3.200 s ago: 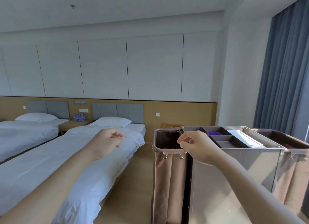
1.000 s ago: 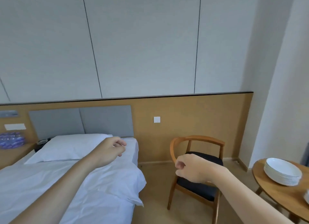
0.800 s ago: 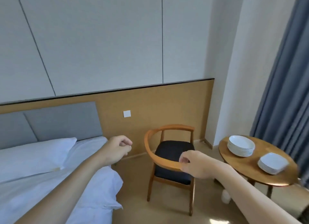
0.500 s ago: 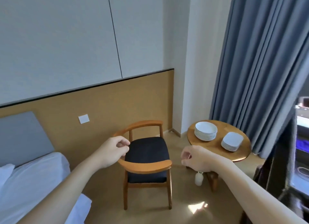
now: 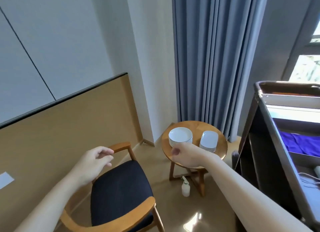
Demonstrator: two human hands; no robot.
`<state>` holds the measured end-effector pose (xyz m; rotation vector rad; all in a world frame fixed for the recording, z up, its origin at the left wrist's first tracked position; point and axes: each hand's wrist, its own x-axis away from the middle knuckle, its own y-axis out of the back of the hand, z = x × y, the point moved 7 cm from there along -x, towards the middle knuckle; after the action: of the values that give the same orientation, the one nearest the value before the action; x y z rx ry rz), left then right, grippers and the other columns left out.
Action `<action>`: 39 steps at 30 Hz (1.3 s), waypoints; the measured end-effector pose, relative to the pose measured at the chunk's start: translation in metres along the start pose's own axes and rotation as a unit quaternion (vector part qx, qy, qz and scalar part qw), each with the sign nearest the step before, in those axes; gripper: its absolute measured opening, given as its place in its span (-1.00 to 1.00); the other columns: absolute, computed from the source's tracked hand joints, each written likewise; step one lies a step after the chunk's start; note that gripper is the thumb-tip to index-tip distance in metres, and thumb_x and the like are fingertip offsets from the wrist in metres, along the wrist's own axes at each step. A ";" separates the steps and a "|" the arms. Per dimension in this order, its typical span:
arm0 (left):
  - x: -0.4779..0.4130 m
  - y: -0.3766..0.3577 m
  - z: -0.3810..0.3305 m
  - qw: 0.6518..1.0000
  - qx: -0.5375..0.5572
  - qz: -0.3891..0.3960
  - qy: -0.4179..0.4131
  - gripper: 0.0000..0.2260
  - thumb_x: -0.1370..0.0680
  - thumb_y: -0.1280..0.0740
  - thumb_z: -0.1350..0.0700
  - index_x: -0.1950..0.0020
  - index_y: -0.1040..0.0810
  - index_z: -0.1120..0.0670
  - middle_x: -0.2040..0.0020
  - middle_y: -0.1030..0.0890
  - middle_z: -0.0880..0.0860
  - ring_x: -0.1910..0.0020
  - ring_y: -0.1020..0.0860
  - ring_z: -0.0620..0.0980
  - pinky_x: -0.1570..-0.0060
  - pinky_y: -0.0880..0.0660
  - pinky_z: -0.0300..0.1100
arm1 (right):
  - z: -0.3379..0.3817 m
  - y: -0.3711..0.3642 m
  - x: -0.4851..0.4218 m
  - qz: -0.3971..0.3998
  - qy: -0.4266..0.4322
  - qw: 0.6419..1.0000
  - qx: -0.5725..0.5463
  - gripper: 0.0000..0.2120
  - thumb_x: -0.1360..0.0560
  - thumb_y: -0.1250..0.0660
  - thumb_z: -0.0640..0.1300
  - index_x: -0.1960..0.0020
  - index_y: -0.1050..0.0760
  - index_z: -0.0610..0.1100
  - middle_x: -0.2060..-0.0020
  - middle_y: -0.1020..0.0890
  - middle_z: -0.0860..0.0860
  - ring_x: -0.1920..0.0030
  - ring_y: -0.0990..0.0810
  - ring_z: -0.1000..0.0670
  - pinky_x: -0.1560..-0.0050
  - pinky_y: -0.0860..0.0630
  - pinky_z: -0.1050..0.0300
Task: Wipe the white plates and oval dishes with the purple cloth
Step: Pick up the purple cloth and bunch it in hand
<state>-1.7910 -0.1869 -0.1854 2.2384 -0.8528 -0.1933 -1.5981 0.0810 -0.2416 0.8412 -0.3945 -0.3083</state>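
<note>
Two stacks sit on the round wooden desk (image 5: 196,126): round white plates (image 5: 180,135) left, oval white dishes (image 5: 209,139) right, just beyond the empty, fisted right hand (image 5: 186,156). One purple cloth (image 5: 301,143) lies in the grey cart (image 5: 272,127), far right. The left hand (image 5: 91,162) is loosely curled and empty.

A table (image 5: 195,126) is standing in the corner, in front of a curtain (image 5: 207,58). Two stacks are sitting on it side by side, a little apart: plates (image 5: 180,136) on the left, oval dishes (image 5: 209,140) on the right. A bottle (image 5: 185,187) is standing on the floor by the table's legs (on the near side). A chair (image 5: 119,192) is sitting left of the table, nearer the viewer. A cart (image 5: 270,145) is standing at the right, with a cloth (image 5: 299,143) lying in an upper compartment. The left hand (image 5: 91,162) is hovering over the chair; the right hand (image 5: 186,155) is hanging before the table's near edge.
</note>
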 end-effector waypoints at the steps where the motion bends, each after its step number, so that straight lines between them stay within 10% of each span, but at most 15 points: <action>1: -0.015 -0.013 -0.003 1.000 -0.001 0.020 -0.004 -0.89 -0.62 -0.37 0.11 -0.04 -0.66 -0.09 0.04 -0.72 -0.03 0.08 -0.70 -0.09 -0.17 -0.58 0.07 | -0.007 0.005 -0.005 -0.001 -0.013 1.000 -0.004 -0.84 -0.57 -0.31 0.05 -0.13 -0.54 0.07 0.01 -0.58 0.16 0.02 -0.54 0.11 0.07 -0.49 0.21; 15: -0.193 -0.184 -0.127 0.948 -0.022 0.271 -0.167 -0.92 -0.64 -0.36 0.09 -0.09 -0.62 -0.05 -0.02 -0.68 -0.03 0.06 -0.69 -0.08 0.06 -0.53 -0.22 | -0.150 0.068 0.056 -0.112 -0.300 0.947 -0.040 -0.73 -0.59 -0.36 0.06 -0.26 -0.57 0.04 -0.14 -0.61 0.10 -0.13 -0.59 0.11 -0.19 -0.55 0.11; 19: -0.229 -0.209 -0.175 0.930 0.045 0.313 -0.187 -0.91 -0.62 -0.35 0.17 -0.05 -0.65 0.03 0.07 -0.73 0.05 0.07 -0.71 0.04 -0.04 -0.62 0.01 | -0.148 0.092 0.070 -0.184 -0.335 0.923 -0.043 -0.80 -0.58 -0.33 0.08 -0.19 -0.56 0.10 -0.15 -0.60 0.13 -0.14 -0.58 0.12 -0.19 -0.55 0.13; 28: -0.164 -0.333 -0.223 0.817 -0.003 0.490 -0.304 -0.92 -0.63 -0.37 0.07 -0.09 -0.62 -0.07 0.04 -0.69 -0.01 0.01 -0.68 0.00 0.01 -0.63 -0.19 | -0.153 0.083 0.141 -0.225 -0.457 0.860 -0.034 -0.80 -0.58 -0.27 0.07 -0.16 -0.55 0.07 -0.15 -0.61 0.12 -0.12 -0.58 0.10 -0.20 -0.55 0.10; 39: -0.201 -0.411 -0.314 0.812 0.039 0.474 -0.340 -0.91 -0.62 -0.37 0.10 -0.02 -0.65 -0.07 0.12 -0.72 -0.03 0.08 -0.70 -0.02 0.06 -0.59 -0.16 | -0.233 0.154 0.142 -0.325 -0.476 0.816 -0.033 -0.87 -0.57 -0.27 -0.01 0.00 -0.60 0.09 0.01 -0.63 0.19 0.02 -0.58 0.21 0.03 -0.49 0.24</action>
<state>-1.6156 0.3344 -0.2562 1.5153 -2.2734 -0.4859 -1.3500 0.2717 -0.2328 0.6777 -1.0191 -1.4087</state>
